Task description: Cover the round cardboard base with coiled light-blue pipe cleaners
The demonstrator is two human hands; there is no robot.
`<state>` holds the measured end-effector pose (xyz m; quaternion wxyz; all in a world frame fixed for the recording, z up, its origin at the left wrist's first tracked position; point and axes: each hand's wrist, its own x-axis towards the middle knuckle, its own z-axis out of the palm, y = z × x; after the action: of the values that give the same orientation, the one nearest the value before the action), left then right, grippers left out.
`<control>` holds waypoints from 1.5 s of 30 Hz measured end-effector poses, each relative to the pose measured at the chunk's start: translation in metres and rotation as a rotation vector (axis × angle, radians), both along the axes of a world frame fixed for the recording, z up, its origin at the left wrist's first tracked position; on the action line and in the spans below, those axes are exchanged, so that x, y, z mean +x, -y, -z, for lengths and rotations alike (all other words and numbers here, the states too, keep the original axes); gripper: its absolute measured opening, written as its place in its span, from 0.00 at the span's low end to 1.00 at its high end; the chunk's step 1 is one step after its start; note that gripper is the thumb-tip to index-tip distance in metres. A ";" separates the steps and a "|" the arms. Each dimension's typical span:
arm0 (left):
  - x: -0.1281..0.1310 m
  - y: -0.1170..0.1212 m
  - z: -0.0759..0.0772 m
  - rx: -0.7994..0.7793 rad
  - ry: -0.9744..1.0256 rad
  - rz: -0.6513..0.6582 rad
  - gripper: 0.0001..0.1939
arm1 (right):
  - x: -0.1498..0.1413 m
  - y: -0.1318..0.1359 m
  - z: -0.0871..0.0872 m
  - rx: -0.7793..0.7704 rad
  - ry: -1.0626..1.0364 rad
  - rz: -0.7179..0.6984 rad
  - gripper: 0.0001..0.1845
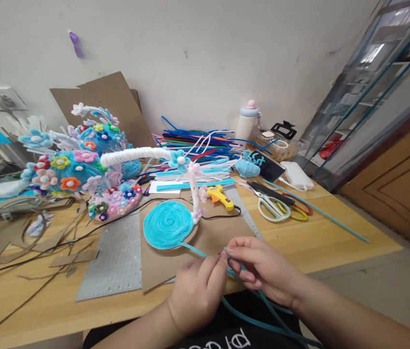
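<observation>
Beyond the fingertips of the left hand (200, 286) and right hand (263, 266), which are pinching a turquoise pipe cleaner (193, 249), a coiled disc (168, 224) is lying on brown cardboard (222, 230).

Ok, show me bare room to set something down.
Bare wood lies between the scissors, blue stem and right hand; the mat is bare at front left, beside the cardboard. Crowded: the back, with the stem pile, and the left, with flowers and scraps.
</observation>
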<state>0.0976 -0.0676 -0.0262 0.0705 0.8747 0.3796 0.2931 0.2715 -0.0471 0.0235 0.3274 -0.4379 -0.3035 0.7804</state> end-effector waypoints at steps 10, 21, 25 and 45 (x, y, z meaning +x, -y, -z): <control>0.007 -0.010 -0.026 -0.199 0.021 -0.026 0.17 | 0.008 -0.007 0.004 0.065 0.134 -0.146 0.06; 0.005 -0.015 -0.026 -0.090 0.067 0.022 0.05 | 0.015 -0.007 0.002 0.107 0.265 -0.241 0.05; 0.005 -0.017 -0.026 0.035 0.101 0.042 0.09 | 0.015 -0.005 0.000 0.226 0.459 -0.326 0.05; 0.005 -0.010 -0.028 0.186 -0.145 0.155 0.08 | 0.011 0.008 0.018 0.370 0.396 -0.237 0.08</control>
<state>0.1022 -0.0576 0.0014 -0.0160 0.9231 0.2860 0.2565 0.2827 -0.0552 0.0051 0.2426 -0.4759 -0.5479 0.6438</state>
